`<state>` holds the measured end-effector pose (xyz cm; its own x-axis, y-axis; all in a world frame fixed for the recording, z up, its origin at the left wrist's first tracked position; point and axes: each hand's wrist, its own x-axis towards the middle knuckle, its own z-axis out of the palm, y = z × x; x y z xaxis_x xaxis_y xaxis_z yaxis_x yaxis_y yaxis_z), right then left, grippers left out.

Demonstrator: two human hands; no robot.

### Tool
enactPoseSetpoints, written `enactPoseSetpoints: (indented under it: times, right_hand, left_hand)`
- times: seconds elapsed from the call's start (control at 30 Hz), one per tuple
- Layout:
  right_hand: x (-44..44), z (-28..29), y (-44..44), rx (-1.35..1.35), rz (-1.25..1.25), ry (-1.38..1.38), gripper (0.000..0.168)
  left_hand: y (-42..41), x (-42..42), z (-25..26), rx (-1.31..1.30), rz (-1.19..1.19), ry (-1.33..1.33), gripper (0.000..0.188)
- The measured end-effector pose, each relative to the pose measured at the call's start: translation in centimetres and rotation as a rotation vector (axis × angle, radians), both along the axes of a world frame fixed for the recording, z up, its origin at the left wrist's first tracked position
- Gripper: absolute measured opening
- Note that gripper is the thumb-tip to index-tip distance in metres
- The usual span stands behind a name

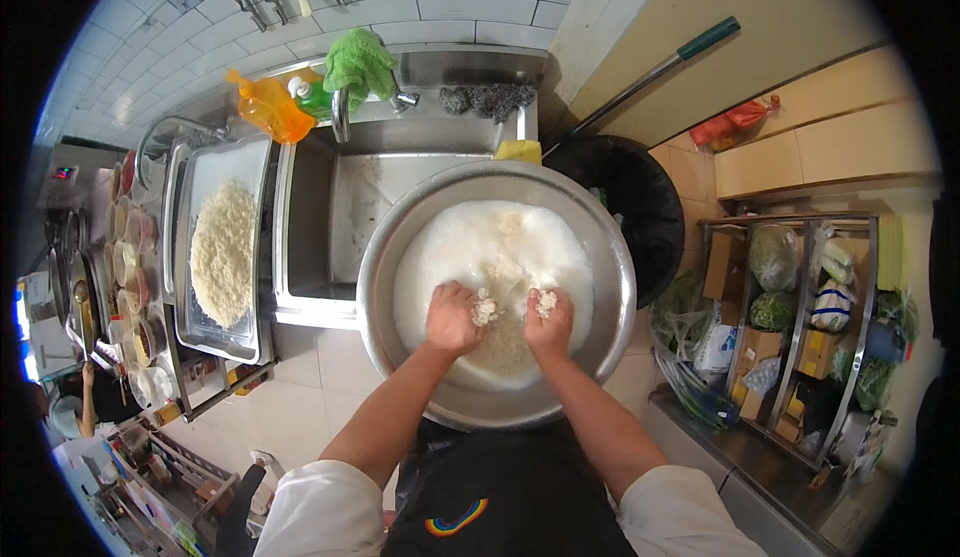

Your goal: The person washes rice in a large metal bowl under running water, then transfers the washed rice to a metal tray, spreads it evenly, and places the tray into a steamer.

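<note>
Before me is a large round metal basin (pixel 615 332) holding cloudy white liquid (pixel 457 234) with pale, rice-like grains (pixel 499 347) in it. My left hand (pixel 452 317) is inside the basin, left of its middle, its fingers curled around a clump of wet grains. Facing it, my right hand (pixel 550 321) grips another clump of grains. A narrow gap separates the two hands. Some pale lumps show at the liquid's surface beyond them. At the left, a rectangular metal tray (pixel 262 182) bears a heap of similar pale grains (pixel 225 253).
The metal sink (pixel 360 197) adjoins the basin's left side, with a faucet (pixel 340 114), green cloth (pixel 360 62) and orange bottle (pixel 274 111) behind it. A black-lined bin (pixel 660 219) stands right of the basin. Vegetable shelves (pixel 795 332) are farther right; other people are at the lower left.
</note>
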<state>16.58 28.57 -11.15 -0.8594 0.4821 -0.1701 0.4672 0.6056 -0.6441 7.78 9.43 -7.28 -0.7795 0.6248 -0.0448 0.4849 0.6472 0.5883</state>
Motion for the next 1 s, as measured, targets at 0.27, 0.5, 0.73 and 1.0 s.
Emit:
enactPoseSetpoints:
  times: [0.27, 0.5, 0.73, 1.0]
  right_hand:
    - [-1.4, 2.4, 1.3, 0.326, 0.248, -0.114, 0.080]
    - [0.2, -2.0, 1.2, 0.503, 0.346, -0.453, 0.067]
    - [-2.3, 4.1, -0.5, 0.517, 0.320, -0.504, 0.056]
    - [-6.6, 22.9, 0.4, 0.275, 0.480, -0.357, 0.031]
  left_hand:
    - [-1.9, -3.1, -1.5, -0.471, -0.123, 0.131, 0.072]
    - [-1.2, -4.6, -0.6, -0.515, -0.105, -0.422, 0.056]
    - [-0.8, -4.3, 3.4, -0.829, -0.394, 0.095, 0.055]
    - [1.4, -7.2, 19.6, -0.412, -0.565, 0.066, 0.017]
